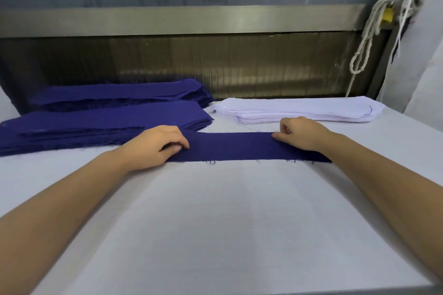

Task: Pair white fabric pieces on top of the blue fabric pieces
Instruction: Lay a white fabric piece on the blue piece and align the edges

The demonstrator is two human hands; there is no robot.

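Single blue strip [235, 147]: long, narrow, dark blue w/ frayed threads on near edge, lying flat across the counter [215, 223] mid-frame. Left hand [158, 145] curls over its left end, pinching it; right hand [304, 134] pinches the far edge nr the right end. White stack [299, 110] just behind; blue stacks [105, 122] back-left.

— What do we have lying nearest us?
— One long dark-blue fabric strip [239, 146], flat across the desk [227, 211], its edges frayed.
— And behind it?
— At left we see a near stack of blue strips [107, 122] and a far stack of blue strips [119, 93]; at right, a stack of white fabric strips [299, 109].
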